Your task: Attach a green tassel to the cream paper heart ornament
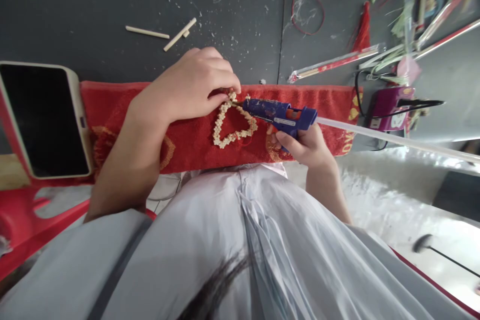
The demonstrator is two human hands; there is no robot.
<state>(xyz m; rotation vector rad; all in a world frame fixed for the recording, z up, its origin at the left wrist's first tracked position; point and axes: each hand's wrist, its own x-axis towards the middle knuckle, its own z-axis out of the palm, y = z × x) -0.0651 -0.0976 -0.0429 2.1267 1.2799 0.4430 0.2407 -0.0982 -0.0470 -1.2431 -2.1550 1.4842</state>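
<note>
A heart-shaped ring of small cream beads [231, 129] lies on a red cloth [187, 135] at the table's near edge. My left hand [195, 85] is curled over the ring's top, its fingertips pinched on the beads there. My right hand [303, 146] grips a blue glue gun [279, 114] by its handle. The gun's nozzle points left and touches the ring's top right, close to my left fingertips. A long clear glue stick [393, 138] sticks out of the gun's back to the right.
A phone [43, 117] with a dark screen lies at the left on the cloth's end. Two small wooden sticks [165, 34] and scraps lie on the dark table [93, 5] behind. A purple device [388, 105], a red tassel [363, 30] and wrapped sticks crowd the right.
</note>
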